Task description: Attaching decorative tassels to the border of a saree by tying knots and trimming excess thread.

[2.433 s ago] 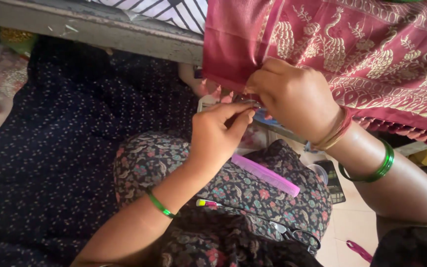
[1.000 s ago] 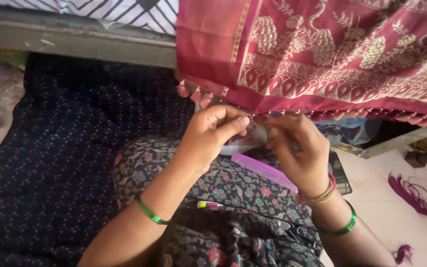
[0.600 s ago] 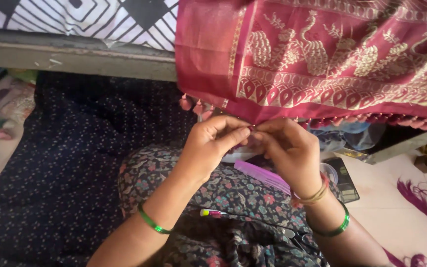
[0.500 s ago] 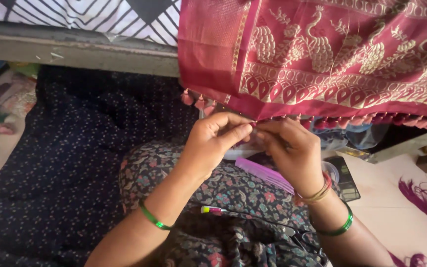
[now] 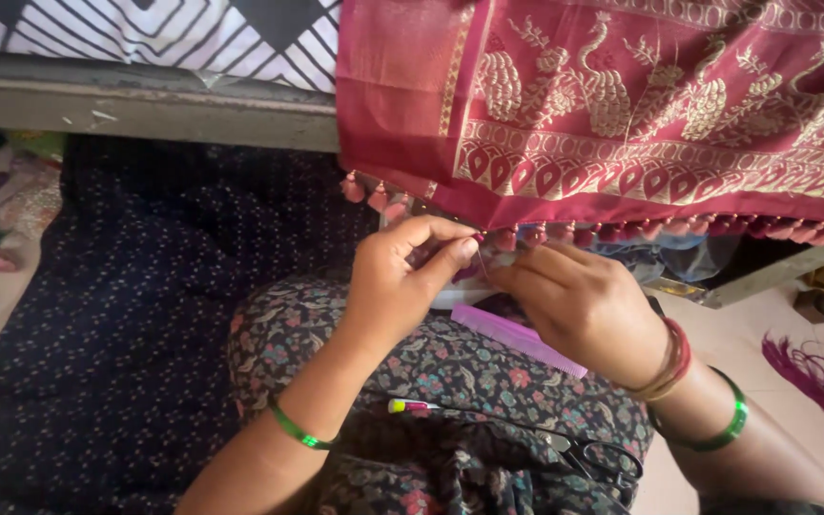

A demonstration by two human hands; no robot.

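Along the lower edge of the maroon woven cloth (image 5: 622, 114) runs a row of small tassels (image 5: 679, 231), and we judge most of that fringe made, with the stretch at the left corner in hand. Our left hand (image 5: 402, 281) pinches thumb and forefinger together on a strand right at the edge; our right hand (image 5: 579, 305) closes on the same spot. On our lap lie a purple comb (image 5: 522, 339) and scissors (image 5: 593, 458). Whatever sits between the fingertips is too small to make out.
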